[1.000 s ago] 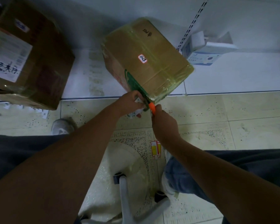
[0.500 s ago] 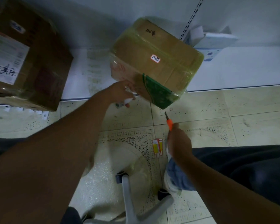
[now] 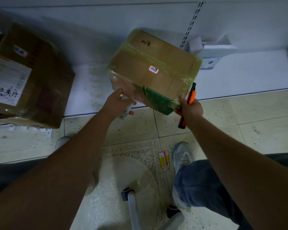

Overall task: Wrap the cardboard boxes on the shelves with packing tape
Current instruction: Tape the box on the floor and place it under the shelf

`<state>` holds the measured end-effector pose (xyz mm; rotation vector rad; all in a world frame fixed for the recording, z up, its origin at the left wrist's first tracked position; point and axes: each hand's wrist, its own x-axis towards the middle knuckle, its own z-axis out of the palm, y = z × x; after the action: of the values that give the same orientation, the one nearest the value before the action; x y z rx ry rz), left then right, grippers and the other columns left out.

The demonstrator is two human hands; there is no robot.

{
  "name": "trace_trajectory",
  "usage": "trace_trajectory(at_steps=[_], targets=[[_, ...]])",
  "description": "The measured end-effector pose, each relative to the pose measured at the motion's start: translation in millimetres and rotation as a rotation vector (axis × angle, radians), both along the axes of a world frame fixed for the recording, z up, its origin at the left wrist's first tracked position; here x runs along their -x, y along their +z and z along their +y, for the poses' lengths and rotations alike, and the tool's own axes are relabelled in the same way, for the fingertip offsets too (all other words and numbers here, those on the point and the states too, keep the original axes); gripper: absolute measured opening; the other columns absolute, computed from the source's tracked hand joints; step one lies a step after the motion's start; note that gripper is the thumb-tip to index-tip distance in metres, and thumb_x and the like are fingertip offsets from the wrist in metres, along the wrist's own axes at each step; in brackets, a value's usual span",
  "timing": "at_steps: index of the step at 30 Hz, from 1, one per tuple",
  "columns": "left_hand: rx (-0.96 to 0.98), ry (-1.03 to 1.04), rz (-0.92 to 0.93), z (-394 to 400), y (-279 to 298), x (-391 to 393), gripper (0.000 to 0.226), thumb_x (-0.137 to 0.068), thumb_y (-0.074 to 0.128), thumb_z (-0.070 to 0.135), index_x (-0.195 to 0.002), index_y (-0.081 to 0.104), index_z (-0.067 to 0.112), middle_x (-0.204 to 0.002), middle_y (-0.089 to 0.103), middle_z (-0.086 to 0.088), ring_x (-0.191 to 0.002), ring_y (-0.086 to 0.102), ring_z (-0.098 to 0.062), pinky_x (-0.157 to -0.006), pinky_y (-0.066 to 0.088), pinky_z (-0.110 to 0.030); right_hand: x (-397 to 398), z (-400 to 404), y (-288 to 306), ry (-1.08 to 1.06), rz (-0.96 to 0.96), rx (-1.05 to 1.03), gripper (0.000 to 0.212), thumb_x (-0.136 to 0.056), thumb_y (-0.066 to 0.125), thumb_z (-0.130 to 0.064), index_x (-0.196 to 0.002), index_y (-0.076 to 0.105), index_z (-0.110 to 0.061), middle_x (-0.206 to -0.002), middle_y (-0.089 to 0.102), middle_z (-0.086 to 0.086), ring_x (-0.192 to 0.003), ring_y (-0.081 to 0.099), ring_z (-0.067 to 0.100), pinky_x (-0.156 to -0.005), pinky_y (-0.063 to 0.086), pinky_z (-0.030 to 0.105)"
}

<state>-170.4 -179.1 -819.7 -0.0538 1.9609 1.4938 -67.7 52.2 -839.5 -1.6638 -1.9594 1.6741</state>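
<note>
Here a squat cardboard box (image 3: 154, 68), its brown faces glossy under clear, yellowish packing tape, sits tilted at the front edge of a low white shelf (image 3: 239, 77), one corner jutting out over the speckled tile floor (image 3: 239, 120). A small white label (image 3: 153, 69) with handwriting is stuck on its top, and a green printed patch (image 3: 158, 101) covers the near corner. The left hand (image 3: 119, 103) presses against the box's near left side, fingers curled around a small pale object that I cannot identify. The right hand (image 3: 189, 108) is closed around an orange-and-black utility knife (image 3: 188, 103), held upright just beside the green corner. A larger, darker cardboard box (image 3: 32, 77) with a white paper label lies well apart at the left.
</note>
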Motion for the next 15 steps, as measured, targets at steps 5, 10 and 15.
trace_trajectory(at_steps=[5,10,15], targets=[[0.053,0.049,0.049,3.0,14.1,13.3,0.011,-0.091,0.069,0.008,-0.099,0.062,0.006,-0.112,0.067,-0.022,-0.082,0.069,-0.044,-0.051,0.059,-0.031,49.2,30.9,11.2,0.108,-0.162,-0.372,0.012,-0.096,0.059,-0.024,-0.09,0.059,-0.015,-0.092,0.064,0.005,-0.081,0.063,0.022,-0.074,0.05,0.03],[0.148,0.13,0.226,-0.1,48.3,49.9,0.005,-0.089,0.064,0.014,-0.086,0.066,0.017,-0.079,0.073,-0.003,-0.069,0.071,-0.017,-0.06,0.059,-0.035,69.1,43.9,9.4,0.127,-0.172,-0.355,0.007,-0.094,0.059,-0.015,-0.088,0.061,-0.018,-0.093,0.068,0.007,-0.082,0.068,0.027,-0.083,0.059,0.042],[0.509,-0.024,0.468,-13.8,82.4,106.6,0.009,-0.09,0.065,0.021,-0.081,0.067,0.018,-0.088,0.072,-0.011,-0.074,0.072,-0.028,-0.072,0.061,-0.042,60.8,42.9,12.4,0.239,-0.204,-0.418,0.007,-0.095,0.061,-0.021,-0.097,0.059,-0.014,-0.094,0.062,0.007,-0.085,0.06,0.026,-0.077,0.049,0.035]])
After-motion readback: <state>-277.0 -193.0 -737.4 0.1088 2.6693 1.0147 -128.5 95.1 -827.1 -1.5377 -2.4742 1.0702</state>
